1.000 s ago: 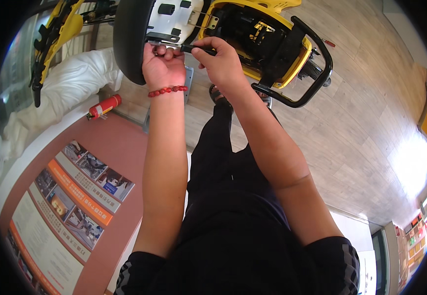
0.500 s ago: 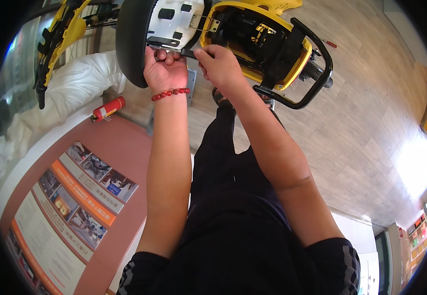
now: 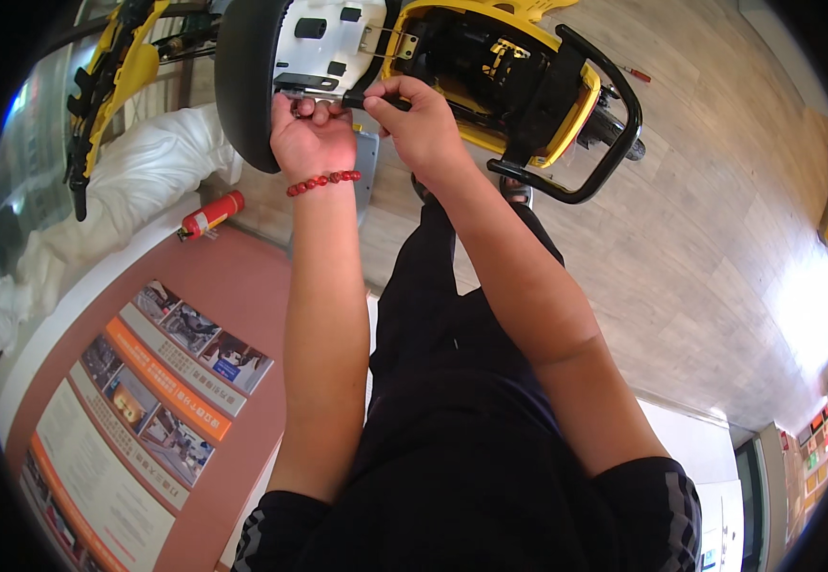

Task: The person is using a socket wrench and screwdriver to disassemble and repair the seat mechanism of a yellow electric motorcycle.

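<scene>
My left hand (image 3: pixel 310 139), palm up with curled fingers, grips the silver shaft of a black-handled tool (image 3: pixel 353 98) against the white underside of an upturned black seat (image 3: pixel 243 82). My right hand (image 3: pixel 416 122) pinches the tool's black handle just to the right. The tool's far tip is partly hidden by my left fingers. A hinge bracket (image 3: pixel 408 48) joins the seat to the yellow and black scooter body (image 3: pixel 582 103), whose open compartment lies right of my hands.
A black tubular rail (image 3: pixel 624 91) rings the scooter's right end. Left are a yellow-black part (image 3: pixel 136 59), white draped plastic (image 3: pixel 109 191), a red fire extinguisher (image 3: pixel 219 214) and a poster board (image 3: pixel 252 276). A red-handled screwdriver (image 3: pixel 635 72) lies on the wooden floor (image 3: pixel 690 238) beyond the rail.
My right hand dipped half a second ago and has risen again on the tool's handle. My left hand stays under the shaft; the whole view has shifted slightly.
</scene>
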Demonstrator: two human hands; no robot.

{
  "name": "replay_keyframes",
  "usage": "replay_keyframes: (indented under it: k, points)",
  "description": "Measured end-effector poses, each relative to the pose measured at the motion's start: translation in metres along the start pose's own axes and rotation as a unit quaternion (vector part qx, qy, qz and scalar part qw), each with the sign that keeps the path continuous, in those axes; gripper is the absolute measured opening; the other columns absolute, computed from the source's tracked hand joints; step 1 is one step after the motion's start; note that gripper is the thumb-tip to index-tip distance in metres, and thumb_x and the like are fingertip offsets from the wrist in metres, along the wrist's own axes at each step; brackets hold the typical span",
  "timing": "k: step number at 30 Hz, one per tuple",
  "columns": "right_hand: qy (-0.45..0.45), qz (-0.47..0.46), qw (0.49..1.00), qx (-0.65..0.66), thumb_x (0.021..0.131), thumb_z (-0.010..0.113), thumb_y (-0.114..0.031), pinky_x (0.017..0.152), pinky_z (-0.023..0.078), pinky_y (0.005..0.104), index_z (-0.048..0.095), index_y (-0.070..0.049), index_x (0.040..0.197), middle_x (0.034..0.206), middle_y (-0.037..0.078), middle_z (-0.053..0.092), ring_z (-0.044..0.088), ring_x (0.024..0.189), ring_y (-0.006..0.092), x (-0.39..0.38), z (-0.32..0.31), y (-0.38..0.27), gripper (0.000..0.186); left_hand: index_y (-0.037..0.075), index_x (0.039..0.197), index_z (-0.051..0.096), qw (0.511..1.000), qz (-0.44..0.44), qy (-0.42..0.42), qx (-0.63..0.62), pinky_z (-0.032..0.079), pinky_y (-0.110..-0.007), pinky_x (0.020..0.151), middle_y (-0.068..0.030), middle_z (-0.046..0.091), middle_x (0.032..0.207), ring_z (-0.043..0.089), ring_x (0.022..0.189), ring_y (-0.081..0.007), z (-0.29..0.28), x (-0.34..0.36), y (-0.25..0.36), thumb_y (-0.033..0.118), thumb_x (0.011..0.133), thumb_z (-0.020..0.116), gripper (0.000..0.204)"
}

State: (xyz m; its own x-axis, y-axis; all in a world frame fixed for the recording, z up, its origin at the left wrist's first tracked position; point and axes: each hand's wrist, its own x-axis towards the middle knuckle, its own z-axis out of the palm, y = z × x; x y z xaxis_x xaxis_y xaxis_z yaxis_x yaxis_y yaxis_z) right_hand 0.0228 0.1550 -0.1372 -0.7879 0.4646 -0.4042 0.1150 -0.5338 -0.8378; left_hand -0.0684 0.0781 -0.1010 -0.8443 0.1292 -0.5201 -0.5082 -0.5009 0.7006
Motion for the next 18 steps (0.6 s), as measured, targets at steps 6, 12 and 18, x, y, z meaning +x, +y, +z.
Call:
replay_keyframes:
  k: [6,12,18]
  points:
    - [0.033,0.092,0.992,0.076,0.091,0.062,-0.02,0.053,0.045,0.0263,0.06,0.003,0.098,0.075,0.005,0.059,0.053,0.056,0.0116,0.003,0.004,-0.006,0.025,0.014,0.077,0.045,1.0,0.005,0.023,-0.001,0.034,-0.03,0.063,0.005,0.038,0.06,0.032,0.051,-0.0111,0.003,0.001,0.001,0.028,0.101,0.041,0.028]
    - [-0.021,0.105,0.993,-0.041,0.09,0.062,-0.021,0.051,0.043,0.0249,0.061,0.001,0.096,0.074,0.004,0.059,0.051,0.055,0.0095,0.005,-0.007,-0.006,0.023,0.015,0.077,0.046,1.0,0.005,0.01,0.014,0.035,-0.03,0.062,0.0054,0.038,0.058,0.032,0.05,-0.0106,0.002,-0.002,0.002,0.028,0.101,0.043,0.028]
    - [0.06,-0.037,0.997,0.025,0.091,0.061,-0.021,0.051,0.042,0.0245,0.061,0.001,0.093,0.071,0.004,0.059,0.051,0.054,0.0096,-0.003,0.006,-0.009,0.022,0.014,0.078,0.046,1.0,0.014,0.023,0.013,0.034,-0.029,0.061,0.0053,0.038,0.058,0.032,0.049,-0.0106,0.001,0.0,0.001,0.027,0.1,0.044,0.025]
